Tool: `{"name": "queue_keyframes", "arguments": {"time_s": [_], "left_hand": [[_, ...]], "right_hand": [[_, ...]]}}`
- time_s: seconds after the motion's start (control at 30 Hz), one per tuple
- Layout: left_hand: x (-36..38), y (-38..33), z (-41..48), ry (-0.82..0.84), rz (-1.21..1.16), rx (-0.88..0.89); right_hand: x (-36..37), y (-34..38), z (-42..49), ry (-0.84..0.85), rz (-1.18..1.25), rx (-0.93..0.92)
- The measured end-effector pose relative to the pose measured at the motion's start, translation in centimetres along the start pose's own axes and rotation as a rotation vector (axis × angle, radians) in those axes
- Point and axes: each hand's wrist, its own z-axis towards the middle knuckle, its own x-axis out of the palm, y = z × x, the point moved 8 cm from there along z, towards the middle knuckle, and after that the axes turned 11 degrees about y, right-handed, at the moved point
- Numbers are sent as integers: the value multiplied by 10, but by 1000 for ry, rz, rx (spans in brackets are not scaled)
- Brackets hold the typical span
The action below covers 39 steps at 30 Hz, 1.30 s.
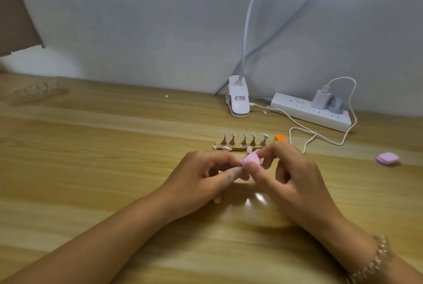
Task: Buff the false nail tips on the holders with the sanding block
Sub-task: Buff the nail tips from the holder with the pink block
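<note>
Sanding block [253, 159] is pink with purple edge.

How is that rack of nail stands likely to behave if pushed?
The rack is a thin, narrow strip, so it probably slides easily on the smooth table. Its five stands are slim and top-heavy-looking, so they may tip. The nail tips look tiny, likely light and easily knocked off.

Pink-faced, lilac-edged sanding block [251, 158], orange block [281, 138], dark grey holders [244, 142] with pale nail tips [245, 135], pink pads [388, 158] near the table's right edge, white power strip [304, 113], black-printed white lamp clip [238, 101], tan wood-grain table [114, 146], pearly bracelet [377, 260].
</note>
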Motion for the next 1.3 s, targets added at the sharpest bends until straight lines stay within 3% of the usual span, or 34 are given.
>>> {"name": "queue_keyframes", "arguments": {"time_s": [0.1, 0.23, 0.37, 0.5, 0.63, 0.77, 0.87, 1.0, 1.13, 1.23, 1.3], "left_hand": [[2, -1, 0, 15, -9, 8], [0, 1, -1, -21, 28, -9], [1, 1, 0, -14, -3, -9], [0, -1, 0, -18, 38, -6], [1, -2, -1, -6, 15, 5], [-1, 2, -1, -12, -25, -26], [0, 1, -1, 2, -16, -26], [-1, 0, -1, -5, -76, -46], [-2, -3, -1, -3, -49, -41], [0, -5, -1, 15, -117, -36], [1, -6, -1, 19, -120, -31]], "right_hand": [[9, 14, -4, 55, -23, -109], [-2, 0, 1, -17, 5, 13], [10, 12, -4, 57, -13, -96], [-3, -3, 1, -19, 27, 33], [5, 10, -2, 23, 17, -69], [-3, -3, 0, -20, 106, 26], [5, 10, -3, 27, 8, -63], [-2, -4, 0, -27, 115, 33], [4, 9, -2, 6, 6, -63], [-1, -1, -2, -27, 83, 8], [-1, 2, -2, -34, 5, -5]]}}
